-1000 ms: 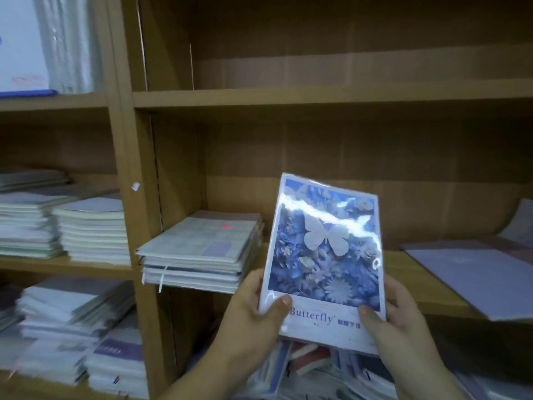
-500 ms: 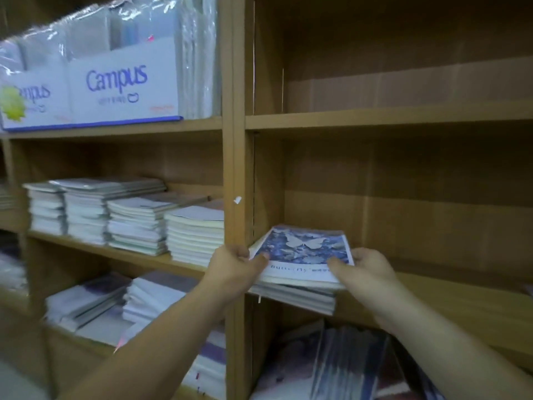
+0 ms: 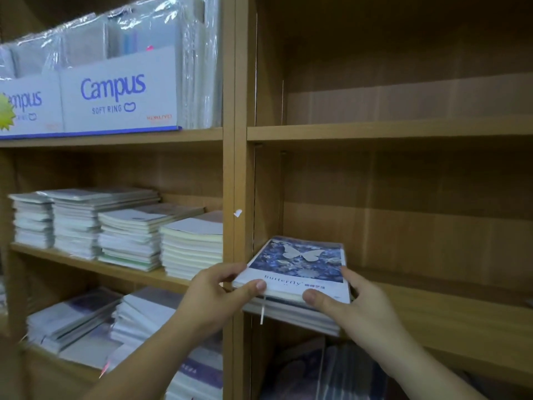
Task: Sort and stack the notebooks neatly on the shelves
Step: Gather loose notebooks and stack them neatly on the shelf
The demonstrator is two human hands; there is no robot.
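**Butterfly notebook** (image 3: pixel 300 267): plastic-wrapped, with a blue flowered cover, a white butterfly, and a white band printed "Butterfly". It lay flat on top of a stack of notebooks (image 3: pixel 291 316). The stack sat at the left end of the middle shelf (image 3: pixel 432 310) in the right bay, just beside the upright post (image 3: pixel 235 168). The printed band faced the person.

**Left hand** (image 3: pixel 213 295): held the butterfly notebook at its near left corner. The thumb lay on the cover and the fingers curled round the left edge.

**Right hand** (image 3: pixel 357 307): held the near right corner. The thumb pressed on the white band and the fingers curled along the right edge. Both hands were clamped on the butterfly notebook.

**Stack of notebooks:** its near edge overhung the front of the middle shelf. A white ribbon (image 3: pixel 262 311) hung down from its front.

**Right bay, other entries:** the upper shelf (image 3: pixel 389 131) ran above. In the compartment below were dark notebooks (image 3: pixel 311 370), too blurred to tell apart.

**Left bay, top:** two white boxes printed "Campus", the large box (image 3: pixel 115 96) and the end box (image 3: pixel 26 108) to its left. Plastic-wrapped pads (image 3: pixel 199 67) stood in and beside them.

**Left bay, middle:** four pale piles (image 3: pixel 129 235) stood side by side, the rightmost touching the upright post.

**Left bay, lower:** slumped piles (image 3: pixel 86 319) leaned at angles.

**Upright post:** it carried a small white scrap (image 3: pixel 238 213).
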